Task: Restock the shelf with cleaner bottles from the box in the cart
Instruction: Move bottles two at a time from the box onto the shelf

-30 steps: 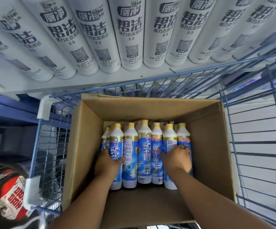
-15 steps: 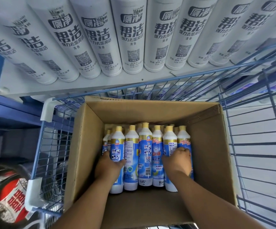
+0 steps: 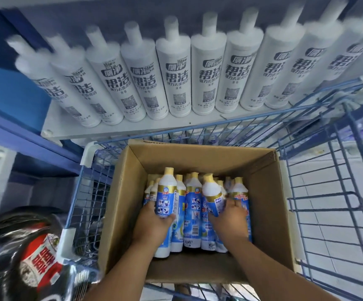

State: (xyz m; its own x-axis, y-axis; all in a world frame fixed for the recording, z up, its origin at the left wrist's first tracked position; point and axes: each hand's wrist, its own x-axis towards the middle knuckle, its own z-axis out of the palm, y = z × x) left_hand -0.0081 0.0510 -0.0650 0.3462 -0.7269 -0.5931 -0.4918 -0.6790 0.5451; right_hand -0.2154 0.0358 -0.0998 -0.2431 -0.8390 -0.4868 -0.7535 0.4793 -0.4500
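A blue-labelled cleaner bottle (image 3: pixel 167 205) with a white shoulder and yellow cap is raised above its neighbours at the left of an open cardboard box (image 3: pixel 271 205). The left hand (image 3: pixel 152 224) grips it around the middle, fingers curled round the left side and thumb across the label. A second cleaner bottle (image 3: pixel 213 197), tilted with its cap toward the left, is lifted near the middle of the box; the right hand (image 3: pixel 230 220) holds its lower body, fingers wrapped over the far side. More matching bottles (image 3: pixel 192 216) lie packed side by side in the box beneath both hands, caps pointing away from the person. The box sits inside a blue wire cart (image 3: pixel 328 192). Just beyond the cart, a white shelf (image 3: pixel 132 129) carries a row of tall white bottles (image 3: pixel 176 83) with dark printed lettering, standing shoulder to shoulder. To the left of the cart is a dark, shiny package with a red and white label (image 3: pixel 41 261).
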